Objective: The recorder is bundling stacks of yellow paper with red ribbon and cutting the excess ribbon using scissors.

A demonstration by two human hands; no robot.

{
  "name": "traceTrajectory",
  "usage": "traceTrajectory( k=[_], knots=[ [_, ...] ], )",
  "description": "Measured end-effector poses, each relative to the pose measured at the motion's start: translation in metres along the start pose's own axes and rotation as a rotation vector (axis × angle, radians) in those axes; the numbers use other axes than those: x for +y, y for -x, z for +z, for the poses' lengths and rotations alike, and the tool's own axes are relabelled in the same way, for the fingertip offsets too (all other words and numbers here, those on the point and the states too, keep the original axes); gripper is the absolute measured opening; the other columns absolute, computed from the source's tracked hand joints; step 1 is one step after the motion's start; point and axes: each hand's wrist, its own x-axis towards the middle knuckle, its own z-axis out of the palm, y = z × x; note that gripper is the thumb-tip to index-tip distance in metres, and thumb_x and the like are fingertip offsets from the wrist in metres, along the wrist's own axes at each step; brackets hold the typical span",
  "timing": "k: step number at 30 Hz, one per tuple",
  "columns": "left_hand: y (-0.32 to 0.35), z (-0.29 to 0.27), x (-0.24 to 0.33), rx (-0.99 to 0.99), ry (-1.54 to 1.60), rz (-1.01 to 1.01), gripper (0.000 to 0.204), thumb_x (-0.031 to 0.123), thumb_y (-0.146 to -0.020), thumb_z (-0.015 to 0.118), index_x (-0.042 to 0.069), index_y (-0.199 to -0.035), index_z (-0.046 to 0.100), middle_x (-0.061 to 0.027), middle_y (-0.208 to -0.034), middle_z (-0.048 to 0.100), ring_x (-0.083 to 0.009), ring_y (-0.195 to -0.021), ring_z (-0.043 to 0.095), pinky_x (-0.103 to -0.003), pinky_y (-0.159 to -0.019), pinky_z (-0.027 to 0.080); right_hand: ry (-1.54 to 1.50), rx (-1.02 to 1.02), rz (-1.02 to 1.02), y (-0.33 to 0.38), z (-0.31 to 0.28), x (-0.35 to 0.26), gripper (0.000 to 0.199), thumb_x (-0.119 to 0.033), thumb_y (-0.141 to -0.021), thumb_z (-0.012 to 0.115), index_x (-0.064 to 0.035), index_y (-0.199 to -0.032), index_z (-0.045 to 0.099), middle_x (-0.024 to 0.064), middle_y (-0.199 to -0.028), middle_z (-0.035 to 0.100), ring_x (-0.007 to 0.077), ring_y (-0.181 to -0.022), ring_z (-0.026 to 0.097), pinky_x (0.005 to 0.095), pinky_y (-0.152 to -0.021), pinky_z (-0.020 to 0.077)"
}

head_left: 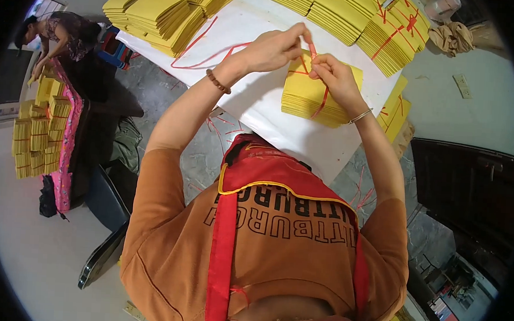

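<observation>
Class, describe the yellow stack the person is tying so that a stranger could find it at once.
Start at the white table. Near its front edge, apart from the rows of stacks at the back, lies one yellow paper stack under the left hand and right hand. Only this stack has both hands pulling a red string above it.

A white, smooth-topped counter (254, 96) carries everything here. Near its front edge lies a small stack of yellow paper sheets (307, 96), crossed by a thin red plastic string (321, 103). A loose length of the same red string (199, 47) trails in a loop over the bare white surface to the left. Along the far side stand larger piles of yellow paper — unbound ones at the far left (160, 13) and in the middle (329, 10), and one at the far right tied crosswise with red string (394, 37). More yellow sheets (394, 112) overhang the right edge.
</observation>
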Motion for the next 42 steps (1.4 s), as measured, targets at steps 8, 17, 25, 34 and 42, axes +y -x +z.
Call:
traceTrajectory(
  k=[8,17,25,34,42],
  knots=[
    [-0.034,0.001,0.019,-0.038,-0.409,0.417,0.022,0.008,-0.075,0.055,0.015,-0.096,0.054,-0.0019,-0.071,0.057,-0.0203,-0.073,0.052,-0.033,-0.064,0.037,0.172,-0.062,0.0,0.002,-0.003,0.003,0.028,-0.024,-0.084,0.053,0.002,-0.093,0.06,0.0084,-0.077,0.063,0.014,-0.074,0.058,0.0257,-0.071,0.0439],
    [0.022,0.043,0.006,0.256,-0.057,-0.033,0.025,-0.002,-0.071,0.048,0.004,-0.095,0.055,-0.0115,-0.091,0.057,-0.0291,-0.081,0.054,-0.035,-0.068,0.043,-0.014,-0.068,0.014,0.0,-0.003,0.003,0.027,-0.022,-0.087,0.051,0.0029,-0.087,0.059,0.006,-0.076,0.061,0.0122,-0.075,0.055,0.0243,-0.072,0.0435],
    [-0.002,0.06,-0.009,0.073,0.119,-0.008,0.018,0.007,-0.079,0.045,0.003,-0.093,0.056,-0.0142,-0.087,0.06,-0.0315,-0.081,0.056,-0.038,-0.07,0.044,-0.115,-0.084,0.054,-0.003,-0.002,0.017,0.02,-0.017,-0.087,0.052,0.0023,-0.089,0.058,0.0038,-0.08,0.059,0.0098,-0.077,0.054,0.0217,-0.072,0.0428],
    [0.004,0.057,-0.015,0.145,0.045,-0.101,0.027,0.027,-0.072,0.062,0.003,-0.083,0.062,-0.0128,-0.071,0.062,-0.0258,-0.064,0.058,-0.035,-0.059,0.044,-0.051,0.101,-0.044,-0.004,0.003,0.008,0.014,-0.011,-0.085,0.053,0.0027,-0.088,0.056,0.005,-0.081,0.05,0.0114,-0.07,0.052,0.0225,-0.068,0.0422],
    [-0.002,0.05,-0.025,-0.05,0.242,-0.21,0.023,0.029,-0.069,0.065,0.007,-0.072,0.061,-0.0081,-0.06,0.058,-0.0193,-0.056,0.055,-0.03,-0.052,0.041,0.056,0.119,-0.015,-0.005,0.003,0.006,0.02,-0.018,-0.089,0.046,0.0016,-0.091,0.052,0.0064,-0.076,0.053,0.0121,-0.065,0.052,0.0251,-0.062,0.0433]
  ],
)
